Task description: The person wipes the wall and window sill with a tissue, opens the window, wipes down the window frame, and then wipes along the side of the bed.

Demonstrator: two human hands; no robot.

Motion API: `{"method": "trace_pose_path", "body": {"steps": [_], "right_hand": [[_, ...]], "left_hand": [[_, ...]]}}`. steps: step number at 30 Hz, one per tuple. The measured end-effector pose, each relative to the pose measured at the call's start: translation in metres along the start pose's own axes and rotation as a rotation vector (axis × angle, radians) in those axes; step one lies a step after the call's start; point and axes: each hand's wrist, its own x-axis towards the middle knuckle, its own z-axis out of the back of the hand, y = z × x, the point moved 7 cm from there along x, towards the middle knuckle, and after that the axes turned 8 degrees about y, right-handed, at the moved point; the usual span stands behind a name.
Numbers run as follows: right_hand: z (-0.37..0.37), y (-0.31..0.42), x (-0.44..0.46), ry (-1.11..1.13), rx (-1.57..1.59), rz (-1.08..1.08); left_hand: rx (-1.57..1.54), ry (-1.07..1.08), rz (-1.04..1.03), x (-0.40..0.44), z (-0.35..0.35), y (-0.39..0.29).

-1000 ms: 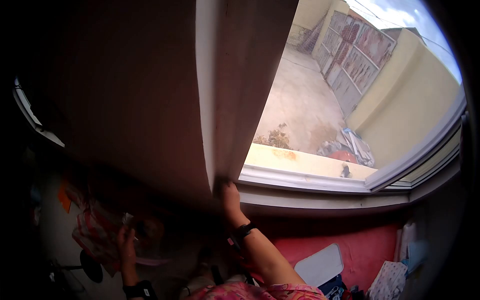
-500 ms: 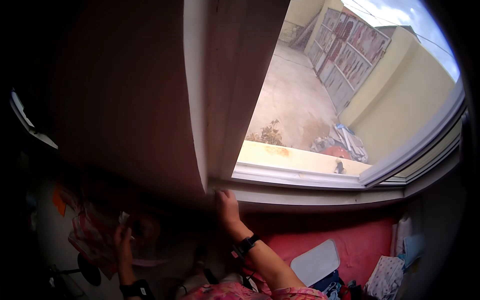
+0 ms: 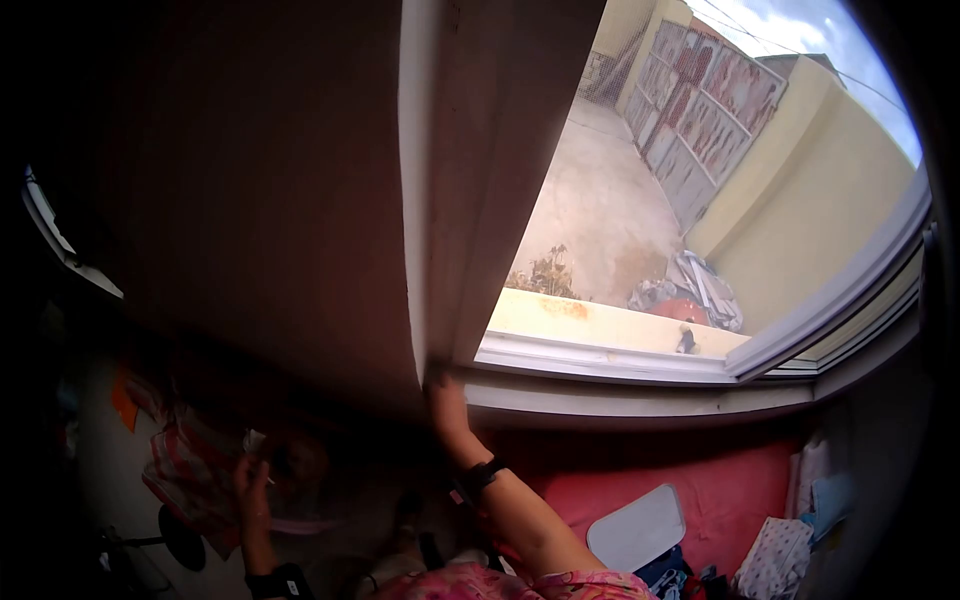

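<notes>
My right hand (image 3: 447,405) reaches up to the inner corner of the window sill (image 3: 600,397), where the sill meets the wall edge (image 3: 412,200). Its fingers look curled in, but shadow and blur hide the tips and anything in them. Low on the left, my left hand (image 3: 252,490) is held up in dim light with its fingers drawn together. Something small and pale shows at those fingers, too dark to name. Behind that hand lies a red and white striped cloth (image 3: 180,465).
The window frame (image 3: 620,365) looks out on a yard with a rusty gate (image 3: 700,110). Below the sill, a red-covered surface (image 3: 740,480) bears a pale rounded panel (image 3: 637,527) and folded spotted cloth (image 3: 775,557). A round dark object (image 3: 182,538) stands at lower left.
My right hand has shifted slightly at the sill corner, its fingers now deeper in shadow. My left hand stays low and has turned a little. The whole view has shifted slightly.
</notes>
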Motion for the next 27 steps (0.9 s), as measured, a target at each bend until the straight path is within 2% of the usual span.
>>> {"method": "trace_pose_path", "body": {"steps": [1, 5, 7, 11, 14, 17, 19, 21, 23, 27], "right_hand": [[0.004, 0.003, -0.009, 0.065, 0.135, 0.004], [0.029, 0.016, -0.031, 0.124, 0.207, 0.050], [0.053, 0.025, -0.026, -0.006, 0.156, 0.045], [0.013, 0.001, 0.009, -0.069, 0.014, -0.023], [-0.011, -0.003, 0.014, -0.134, -0.101, 0.057], [0.001, 0.001, -0.007, -0.144, -0.056, 0.087], [0.020, 0.014, -0.033, -0.052, 0.105, 0.194], [0.049, 0.013, -0.055, -0.067, 0.273, 0.215], [0.074, -0.023, -0.061, -0.299, 0.185, 0.167], [0.140, -0.125, -0.070, -0.627, -0.076, -0.219]], "left_hand": [[-0.015, -0.005, 0.006, -0.001, 0.000, 0.000], [-0.016, -0.007, 0.002, 0.002, 0.001, 0.004], [-0.025, -0.001, 0.012, 0.003, -0.002, 0.002], [0.029, -0.007, -0.016, 0.004, -0.008, -0.006], [0.008, 0.047, 0.010, 0.004, -0.016, -0.009], [0.088, -0.017, 0.055, 0.002, -0.013, -0.009], [0.079, -0.011, 0.031, 0.008, -0.001, 0.008], [0.069, -0.006, 0.005, 0.012, 0.003, 0.013], [0.063, -0.047, 0.041, 0.010, 0.007, 0.015], [0.060, -0.037, 0.061, 0.009, 0.005, 0.010]]}}
